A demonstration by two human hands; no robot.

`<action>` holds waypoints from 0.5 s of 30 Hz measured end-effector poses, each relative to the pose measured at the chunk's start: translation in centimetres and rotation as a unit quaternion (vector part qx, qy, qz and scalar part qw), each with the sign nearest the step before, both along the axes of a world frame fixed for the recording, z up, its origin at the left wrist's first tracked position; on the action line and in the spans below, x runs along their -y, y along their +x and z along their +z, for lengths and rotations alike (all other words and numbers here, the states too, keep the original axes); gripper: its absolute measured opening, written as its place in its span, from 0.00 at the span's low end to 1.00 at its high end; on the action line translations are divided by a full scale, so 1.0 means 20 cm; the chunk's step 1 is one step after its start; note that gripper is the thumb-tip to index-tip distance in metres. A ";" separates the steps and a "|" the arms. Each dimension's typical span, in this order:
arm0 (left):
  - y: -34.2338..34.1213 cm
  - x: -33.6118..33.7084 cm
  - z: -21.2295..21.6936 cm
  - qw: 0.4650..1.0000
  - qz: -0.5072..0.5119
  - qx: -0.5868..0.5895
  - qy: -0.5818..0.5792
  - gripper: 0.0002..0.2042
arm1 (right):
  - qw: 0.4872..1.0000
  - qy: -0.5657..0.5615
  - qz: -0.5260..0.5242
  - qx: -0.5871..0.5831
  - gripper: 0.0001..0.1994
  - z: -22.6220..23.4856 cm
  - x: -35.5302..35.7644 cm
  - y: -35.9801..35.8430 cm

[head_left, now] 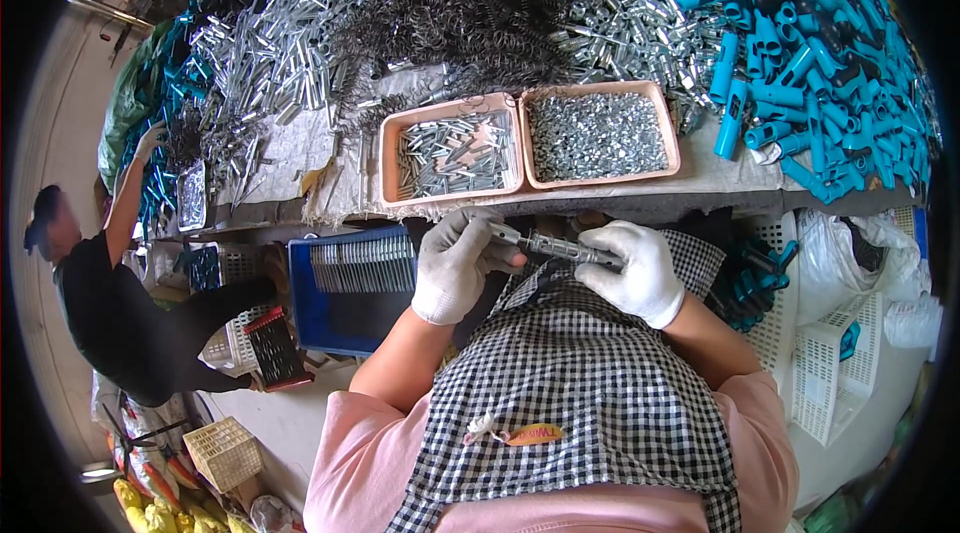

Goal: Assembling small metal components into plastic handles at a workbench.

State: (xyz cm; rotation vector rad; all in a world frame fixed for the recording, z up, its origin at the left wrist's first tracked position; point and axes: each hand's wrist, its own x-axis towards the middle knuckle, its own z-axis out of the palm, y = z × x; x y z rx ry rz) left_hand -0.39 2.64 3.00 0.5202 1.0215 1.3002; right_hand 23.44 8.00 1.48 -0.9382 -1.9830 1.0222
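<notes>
A: Head view. Holding a metal rod point(562, 249) between both gloved hands, just above the checked apron point(590, 373), below the table edge point(700, 195).

B: Fingers?

A: Left hand point(457, 265) curling closed around the rod's left end, thumb and fingertips pinching there. Right hand point(632, 271) wrapping shut around the right end, hiding that tip.

B: Step, judging by this?

A: Probably fitting or twisting a small part onto the left end; too small to tell which part. Likely calling next for a steady right grip while turning or pushing with the left fingertips along the rod's line.

B: Axis?

A: Lying nearly level, long axis running left to right across the lap, left end sitting slightly higher in the picture, right end dipping into the right palm.

B: Around it?

A: Two pink trays on the table: left tray point(395, 138) carrying short metal pins, right tray point(668, 123) carrying small silver bits. Behind, springs point(460, 3) heaping up, teal handles point(800, 63) piling at right. Blue crate point(300, 303) standing at lower left. Another person point(110, 303) reaching toward the table's far left.
</notes>
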 end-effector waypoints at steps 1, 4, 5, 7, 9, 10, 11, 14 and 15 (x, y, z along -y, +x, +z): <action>0.01 0.00 0.00 1.000 -0.006 -0.012 -0.002 0.11 | 1.000 0.005 0.001 0.001 0.17 0.00 0.00 0.00; 0.02 -0.01 -0.01 0.999 -0.022 -0.004 -0.035 0.10 | 1.000 0.009 -0.001 -0.003 0.17 0.00 0.00 0.00; 0.01 -0.01 -0.02 0.998 -0.031 0.022 -0.047 0.10 | 1.000 0.000 -0.006 -0.013 0.17 0.00 0.00 0.00; -0.01 -0.02 -0.03 0.996 -0.041 0.037 -0.071 0.10 | 1.000 -0.002 -0.001 -0.015 0.16 0.00 0.01 0.01; -0.02 -0.03 -0.04 0.993 -0.078 0.075 -0.057 0.10 | 1.000 -0.009 -0.001 -0.019 0.16 0.00 0.01 0.01; -0.01 -0.02 -0.04 0.993 -0.079 0.074 -0.056 0.10 | 1.000 -0.010 -0.004 -0.023 0.16 0.00 0.02 0.01; 0.00 -0.02 -0.05 0.996 -0.070 -0.019 -0.043 0.11 | 0.999 -0.012 -0.014 -0.043 0.16 0.00 0.02 0.01; 0.09 0.01 -0.06 0.994 -0.036 -0.095 -0.032 0.15 | 0.999 0.017 -0.035 -0.010 0.16 0.01 0.03 0.00; 0.12 0.01 -0.06 0.997 -0.054 -0.046 -0.025 0.16 | 0.999 0.031 -0.030 0.002 0.16 0.01 0.03 0.00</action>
